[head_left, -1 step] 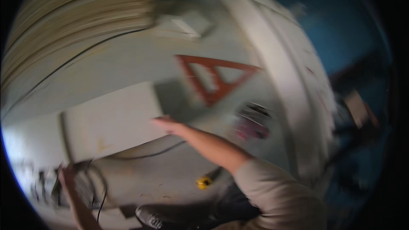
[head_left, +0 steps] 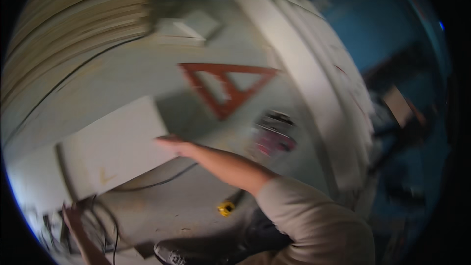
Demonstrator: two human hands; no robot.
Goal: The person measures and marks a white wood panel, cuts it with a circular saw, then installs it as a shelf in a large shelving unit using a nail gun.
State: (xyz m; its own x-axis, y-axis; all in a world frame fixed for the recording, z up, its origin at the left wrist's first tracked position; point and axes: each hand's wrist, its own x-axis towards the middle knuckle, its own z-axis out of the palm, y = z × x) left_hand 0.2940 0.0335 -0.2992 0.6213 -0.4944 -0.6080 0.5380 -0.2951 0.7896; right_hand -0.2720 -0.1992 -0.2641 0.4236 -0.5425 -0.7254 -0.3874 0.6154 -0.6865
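A long white board (head_left: 117,142) lies at the left, with a dark strip or gap (head_left: 65,172) running across it. My right hand (head_left: 172,145) grips the near right corner of this board, its fingers closed over the end. Beside the board's near edge, just below the dark strip, is my left hand (head_left: 73,216). Its fingers are dim and blurred, so what they hold does not show. A faint yellowish check-shaped mark (head_left: 104,175) shows on the board's face.
An orange triangular speed square (head_left: 221,86) lies beyond the board. A clear package with pink contents (head_left: 274,135) and a yellow-ended tool (head_left: 226,208) lie to the right. Stacked wood (head_left: 83,14), white offcuts (head_left: 189,27), a black cord (head_left: 93,59) and long white boards (head_left: 294,59) surround the spot.
The whole view has swung, so most things sit further left in the picture. Both hands keep their places at the board, and its hold by the right hand looks the same.
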